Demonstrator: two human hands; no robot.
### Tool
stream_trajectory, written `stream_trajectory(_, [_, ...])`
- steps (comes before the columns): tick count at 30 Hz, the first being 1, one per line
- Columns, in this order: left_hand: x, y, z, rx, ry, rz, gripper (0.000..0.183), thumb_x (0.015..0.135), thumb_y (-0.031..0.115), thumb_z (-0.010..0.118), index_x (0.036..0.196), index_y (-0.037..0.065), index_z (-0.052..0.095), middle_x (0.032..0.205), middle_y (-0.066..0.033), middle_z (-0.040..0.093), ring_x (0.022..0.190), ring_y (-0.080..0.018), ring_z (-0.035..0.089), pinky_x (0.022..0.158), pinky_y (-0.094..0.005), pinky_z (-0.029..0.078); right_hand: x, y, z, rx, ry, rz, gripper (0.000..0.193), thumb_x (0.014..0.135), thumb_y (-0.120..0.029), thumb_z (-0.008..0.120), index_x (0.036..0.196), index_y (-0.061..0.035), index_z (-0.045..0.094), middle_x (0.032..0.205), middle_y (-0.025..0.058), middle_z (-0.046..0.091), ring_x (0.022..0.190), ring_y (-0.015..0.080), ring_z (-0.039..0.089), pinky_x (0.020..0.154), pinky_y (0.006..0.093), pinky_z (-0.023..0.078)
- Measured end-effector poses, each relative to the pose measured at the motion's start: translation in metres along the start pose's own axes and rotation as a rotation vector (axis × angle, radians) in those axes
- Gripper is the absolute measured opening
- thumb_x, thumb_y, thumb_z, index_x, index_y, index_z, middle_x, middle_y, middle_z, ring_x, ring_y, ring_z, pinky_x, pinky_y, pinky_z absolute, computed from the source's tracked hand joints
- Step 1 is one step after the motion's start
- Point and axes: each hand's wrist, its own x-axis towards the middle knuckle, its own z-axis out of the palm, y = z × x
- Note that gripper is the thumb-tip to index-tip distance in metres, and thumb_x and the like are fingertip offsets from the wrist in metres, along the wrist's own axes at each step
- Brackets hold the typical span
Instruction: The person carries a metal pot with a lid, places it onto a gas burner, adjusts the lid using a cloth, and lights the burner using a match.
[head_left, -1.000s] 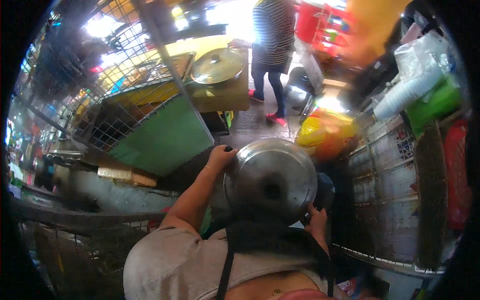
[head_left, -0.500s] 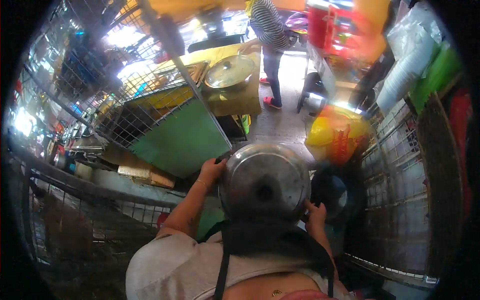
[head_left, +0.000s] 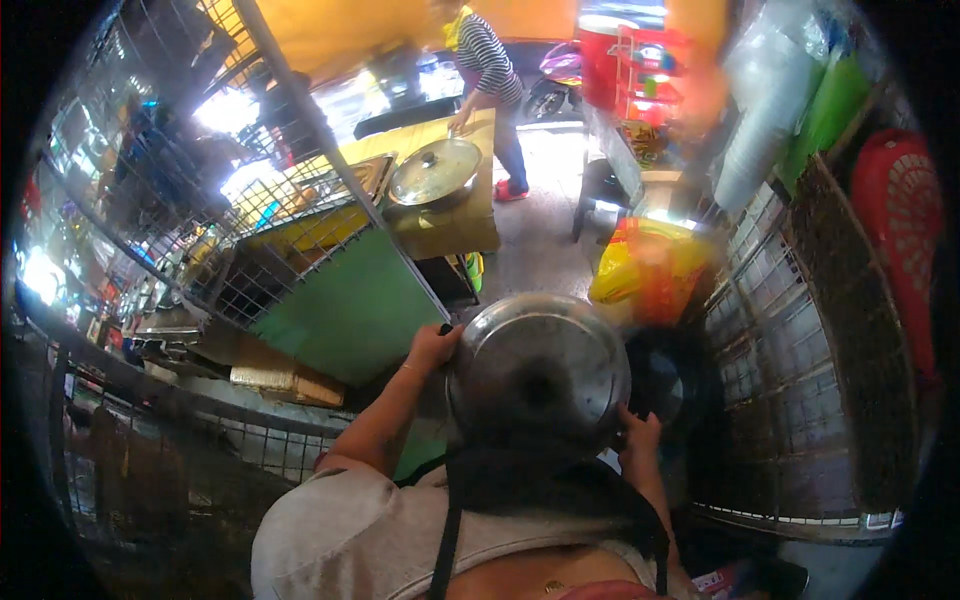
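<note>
A round metal pot with a shiny lid [head_left: 540, 335] is held in front of my apron [head_left: 540, 490]. A dark knob shows blurred in the lid's middle. My left hand [head_left: 435, 348] is closed round the pot's black side handle at its upper left. On the lower right side, my right hand [head_left: 640, 435] grips the other handle, partly hidden by the pot's rim. The lid covers whatever is inside. Close beyond my right hand stands a dark round basin or tub [head_left: 665, 380].
Ahead left, a yellow-topped table [head_left: 465, 225] bears a large lidded pan [head_left: 435, 172]; a person in a striped top [head_left: 488, 62] stands behind it. A green panel with wire mesh [head_left: 340, 310] edges the left. Yellow and red bags [head_left: 650, 265] sit right of the grey walkway [head_left: 540, 225].
The surroundings have shifted left and slightly down in view. The pot stays in both my hands. The person at the table now leans toward it with an arm lowered to its edge.
</note>
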Motion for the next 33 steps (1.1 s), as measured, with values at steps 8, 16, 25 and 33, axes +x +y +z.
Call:
stream_trajectory(8, [0.015, 0.022, -0.007, 0.071, -0.002, -0.012, 0.060, 0.078, 0.055, 0.062, 0.083, -0.004, 0.066, 0.080, -0.0214, 0.066, 0.075, -0.0306, 0.066, 0.068, -0.0417, 0.050, 0.007, 0.005, 0.013, 0.003, 0.008, 0.000, 0.050, 0.074, -0.012, 0.075, 0.115, -0.0066, 0.048, 0.097, 0.0059, 0.055, 0.082, 0.0230, 0.056, 0.061, 0.0381, 0.049])
stream_trajectory(16, [0.088, 0.001, -0.024, 0.092, 0.046, 0.039, 0.061, 0.078, 0.056, 0.062, 0.083, -0.004, 0.066, 0.083, -0.0255, 0.065, 0.079, -0.0369, 0.064, 0.073, -0.0434, 0.048, 0.035, -0.002, 0.078, -0.015, 0.007, -0.022, 0.023, 0.078, -0.011, 0.070, 0.092, -0.0095, 0.053, 0.076, 0.0012, 0.053, 0.064, 0.0177, 0.054, 0.056, 0.0336, 0.045])
stream_trajectory(25, [0.208, 0.008, -0.071, 0.069, -0.123, 0.035, 0.066, 0.077, 0.060, 0.059, 0.087, -0.005, 0.064, 0.097, -0.0260, 0.063, 0.092, -0.0387, 0.061, 0.080, -0.0436, 0.047, 0.066, -0.026, 0.197, -0.139, 0.148, 0.219, 0.054, 0.079, -0.020, 0.073, 0.121, -0.0072, 0.042, 0.081, 0.0056, 0.046, 0.068, 0.0177, 0.046, 0.057, 0.0368, 0.044])
stream_trajectory(33, [0.271, 0.008, -0.088, 0.092, -0.215, 0.044, 0.067, 0.080, 0.059, 0.056, 0.092, -0.007, 0.064, 0.098, -0.0265, 0.063, 0.098, -0.0401, 0.059, 0.086, -0.0428, 0.046, 0.090, -0.039, 0.250, -0.146, 0.196, 0.232, 0.047, 0.080, -0.020, 0.072, 0.116, -0.0090, 0.045, 0.076, 0.0030, 0.044, 0.067, 0.0158, 0.044, 0.058, 0.0376, 0.042])
